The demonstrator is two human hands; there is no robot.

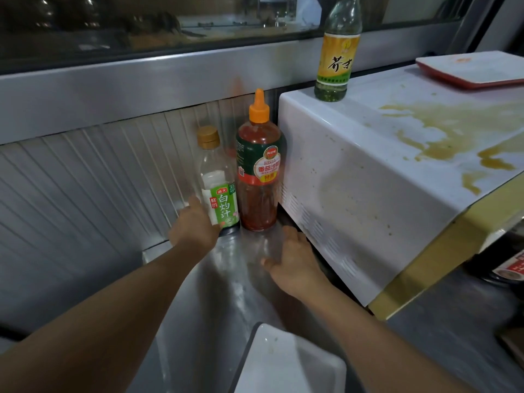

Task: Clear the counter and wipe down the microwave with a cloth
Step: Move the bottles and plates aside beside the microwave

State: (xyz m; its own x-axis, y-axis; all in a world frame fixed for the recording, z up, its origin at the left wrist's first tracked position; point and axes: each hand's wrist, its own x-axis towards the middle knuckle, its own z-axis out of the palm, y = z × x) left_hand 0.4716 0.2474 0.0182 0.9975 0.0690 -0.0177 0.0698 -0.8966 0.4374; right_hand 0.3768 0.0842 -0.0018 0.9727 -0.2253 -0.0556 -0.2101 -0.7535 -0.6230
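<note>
Microwave (368,177): stained top, ketchup bottle (259,171) touching its side. Left hand (195,225) grips the sauce bottle (217,182); right hand (295,265) open on the steel counter (215,293).

White microwave (368,171) stained yellow-brown; red sauce bottle (259,177), orange cap.

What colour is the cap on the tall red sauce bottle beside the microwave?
Orange cap, seen in the head view.

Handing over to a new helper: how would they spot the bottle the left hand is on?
Find the white microwave; two bottles stand on the counter against its left side. The left hand touches the outer, clear bottle: green-and-white label, tan cap, shorter than the orange-capped red sauce bottle.
</note>
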